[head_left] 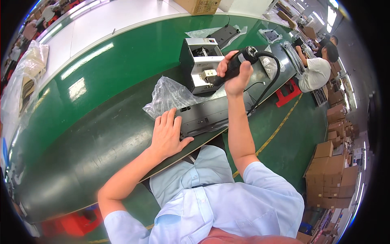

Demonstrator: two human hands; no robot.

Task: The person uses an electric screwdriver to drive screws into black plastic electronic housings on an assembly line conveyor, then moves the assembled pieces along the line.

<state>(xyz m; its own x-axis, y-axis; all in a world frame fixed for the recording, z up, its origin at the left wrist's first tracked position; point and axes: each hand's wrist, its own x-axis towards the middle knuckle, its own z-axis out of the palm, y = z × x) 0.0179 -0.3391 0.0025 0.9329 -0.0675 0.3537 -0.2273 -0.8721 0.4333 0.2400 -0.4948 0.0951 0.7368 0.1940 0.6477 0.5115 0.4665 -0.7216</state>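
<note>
My right hand is closed round a black electric screwdriver, held tilted with its tip down to the left. That tip meets the small metal outlet at the front of a black and silver box-shaped machine, apparently a screw feeder. From the tool's back end a thick black cable loops down toward the bench edge. My left hand lies on the left end of a long dark grey panel, fingers stretched over it and thumb apart. Slots and small holes show in the panel's face.
Crumpled clear plastic lies behind the panel. Farther back, another dark panel rests on plastic. A person in a white shirt works at the bench's right end, near a red stool. Cardboard boxes are stacked at right.
</note>
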